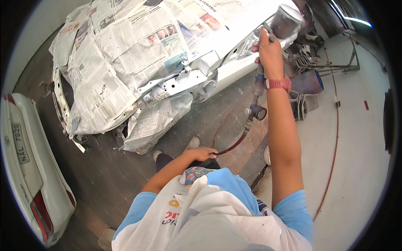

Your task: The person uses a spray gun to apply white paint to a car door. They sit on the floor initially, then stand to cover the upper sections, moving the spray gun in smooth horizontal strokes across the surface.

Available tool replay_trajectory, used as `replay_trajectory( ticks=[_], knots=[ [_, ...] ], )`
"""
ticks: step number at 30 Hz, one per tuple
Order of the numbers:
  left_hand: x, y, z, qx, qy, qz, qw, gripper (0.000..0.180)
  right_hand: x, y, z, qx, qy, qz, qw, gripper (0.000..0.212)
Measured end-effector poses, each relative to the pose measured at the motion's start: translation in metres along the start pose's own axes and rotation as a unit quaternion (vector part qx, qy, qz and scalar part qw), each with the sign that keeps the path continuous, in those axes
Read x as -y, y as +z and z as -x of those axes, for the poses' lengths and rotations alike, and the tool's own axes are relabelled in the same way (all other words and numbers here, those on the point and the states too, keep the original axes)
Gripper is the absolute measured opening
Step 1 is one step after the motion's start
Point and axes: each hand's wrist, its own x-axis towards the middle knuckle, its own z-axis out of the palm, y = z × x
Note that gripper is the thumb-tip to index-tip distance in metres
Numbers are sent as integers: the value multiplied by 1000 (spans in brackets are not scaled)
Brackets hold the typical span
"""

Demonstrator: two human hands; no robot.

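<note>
My right hand [269, 49], stretched out ahead, is closed round a paint spray gun [287, 21] with a grey cup on top. Below its handle hangs a round gauge [258, 112], joined to a dark red air hose [234, 146]. The hose runs down to my left hand [204, 153], which is closed on it near my waist. Just left of the spray gun is the white side of a car body [238, 69]. Newspaper sheets [125, 54] cover its front and wheel area, leaving bare metal edges [176, 83] showing.
A white car's rear [25, 159] stands at the far left. Right of my arm are a blue drum [307, 81], a metal stand [347, 62] and stacked parts [299, 58]. Another hose [335, 154] lies across the pale floor at the right. Dark floor grating [188, 125] runs beneath me.
</note>
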Motion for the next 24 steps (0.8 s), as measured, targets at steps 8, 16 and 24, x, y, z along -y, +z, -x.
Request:
replay_trajectory(
  ticks=[8, 16, 24],
  knots=[
    [-16, -41, 26, 178, 38, -29, 983, 48, 6, 92, -5, 34, 37, 35, 998, 47],
    [-29, -70, 55, 180, 40, -113, 976, 47, -16, 159, 3, 127, 62, 75, 987, 49],
    [-82, -115, 45, 100, 82, -94, 987, 38, 5, 110, -98, 86, 84, 94, 988, 49]
  ],
)
